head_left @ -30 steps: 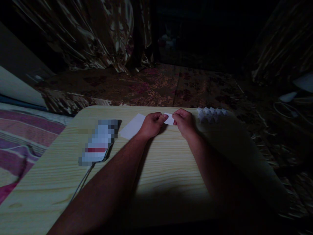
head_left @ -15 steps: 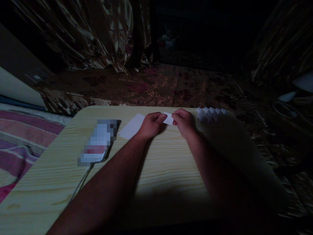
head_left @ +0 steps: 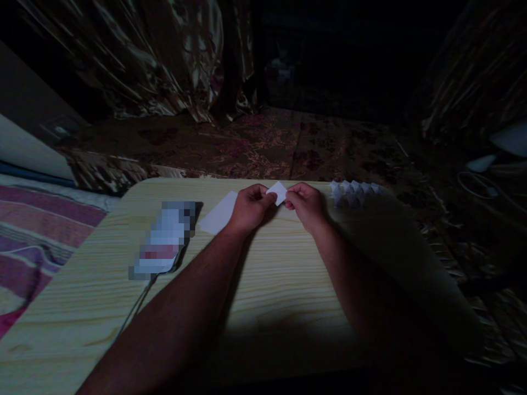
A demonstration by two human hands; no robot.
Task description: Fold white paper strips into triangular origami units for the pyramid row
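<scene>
A small white piece of paper is held between my two hands over the far part of the wooden table. My left hand pinches its left side, thumb on top. At its right corner, the fingertips of my right hand are closed on the edge. The paper looks like a tilted square; any folds are too dim to make out. Partly behind my left hand lies a larger white sheet of paper. To the right of my right hand stand several small folded white paper shapes in rows.
A phone, its screen blurred out, lies on the left of the table with a cable running toward me. A striped bedcover is at the left. Patterned curtains hang behind, and a white lamp-like object is at the right.
The small paper has turned from lying slanted flat to a diamond position, one corner pointing up. My left hand has shifted slightly left; my right fingers have moved to its right corner.
</scene>
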